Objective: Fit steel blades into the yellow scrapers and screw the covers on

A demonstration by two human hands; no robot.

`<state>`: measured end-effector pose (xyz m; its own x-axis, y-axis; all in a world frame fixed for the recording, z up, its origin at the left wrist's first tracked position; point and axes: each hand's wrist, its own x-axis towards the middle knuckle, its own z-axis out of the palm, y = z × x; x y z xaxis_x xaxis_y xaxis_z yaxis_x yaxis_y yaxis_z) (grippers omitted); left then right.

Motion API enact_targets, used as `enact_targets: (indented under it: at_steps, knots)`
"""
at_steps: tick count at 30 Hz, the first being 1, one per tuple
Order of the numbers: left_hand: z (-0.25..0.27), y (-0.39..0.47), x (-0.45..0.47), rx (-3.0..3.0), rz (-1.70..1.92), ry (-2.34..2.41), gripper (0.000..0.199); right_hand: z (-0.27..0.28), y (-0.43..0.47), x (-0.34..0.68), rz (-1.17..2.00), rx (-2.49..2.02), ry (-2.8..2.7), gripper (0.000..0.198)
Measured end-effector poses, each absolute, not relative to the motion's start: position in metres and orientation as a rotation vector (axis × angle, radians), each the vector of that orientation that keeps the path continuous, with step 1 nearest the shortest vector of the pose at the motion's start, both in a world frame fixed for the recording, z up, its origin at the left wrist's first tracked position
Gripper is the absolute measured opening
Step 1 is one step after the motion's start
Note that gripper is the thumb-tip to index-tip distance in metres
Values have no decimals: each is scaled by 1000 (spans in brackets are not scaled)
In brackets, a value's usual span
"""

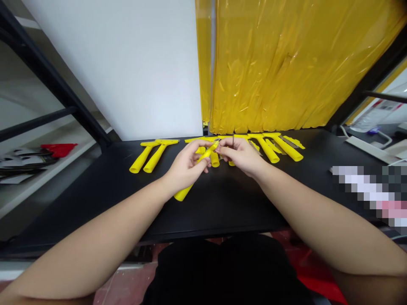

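Note:
My left hand (pixel 187 165) is wrapped round a yellow T-shaped scraper handle (pixel 184 192), its hollow round end slanting down toward me. At the head end, my right hand (pixel 240 154) is closed with thumb and fingertips pinched together against it. A small greyish part shows between the fingertips, too small to make out. A thin dark line rises by the right fingers; I cannot tell what it is. Behind my hands lie more yellow handles, partly hidden. Two similar handles (pixel 154 159) lie to the left, and others (pixel 288 148) to the right with grey blade-like strips.
The black table (pixel 203 218) runs up to a white panel (pixel 143 72) and yellow plastic sheeting (pixel 280 67). Black frame posts (pixel 54 72) stand at the sides. A shelf at left holds dark flat pieces and a red item (pixel 59 149). Cables and a blurred-out patch are at right.

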<state>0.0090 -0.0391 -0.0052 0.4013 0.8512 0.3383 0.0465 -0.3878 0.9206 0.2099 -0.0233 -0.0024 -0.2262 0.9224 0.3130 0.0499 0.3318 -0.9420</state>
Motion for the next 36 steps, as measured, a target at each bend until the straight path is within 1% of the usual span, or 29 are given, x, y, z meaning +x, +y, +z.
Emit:
enact_targets:
  at_steps: [3,7,13,15,19,23,26,28,31,32,36]
  knots:
    - [-6,-38,8,1744,1095,771,37,-1,-24,211,1151,-882,-1554,33]
    - [-7,-37,8,1705,1078,771,35,-4,-23,212,1174,-869,-1587,30]
    - [-6,-32,8,1632,1055,735,36,-10,-22,211,1295,-749,-1610,35]
    - [-8,-30,8,1617,1068,720,36,-11,-22,210,1306,-731,-1616,34]
    - [-11,-27,10,1588,1084,669,36,-13,-20,211,1193,-784,-1666,28]
    - [-9,-26,12,1450,1076,653,39,-16,-16,214,1066,-864,-1737,19]
    - [-6,-23,9,1280,1045,719,42,-16,-13,220,983,-953,-1757,22]
    - [-4,-19,7,1170,1012,780,40,-14,-12,227,830,-1054,-1821,23]
    - [-3,-11,3,1030,978,827,36,-10,-9,239,567,-1136,-1950,16]
    - [-3,-8,2,998,975,830,35,-9,-8,243,539,-1150,-1968,15]
    - [-4,-4,2,945,986,822,37,-5,-5,255,601,-1231,-1995,18]
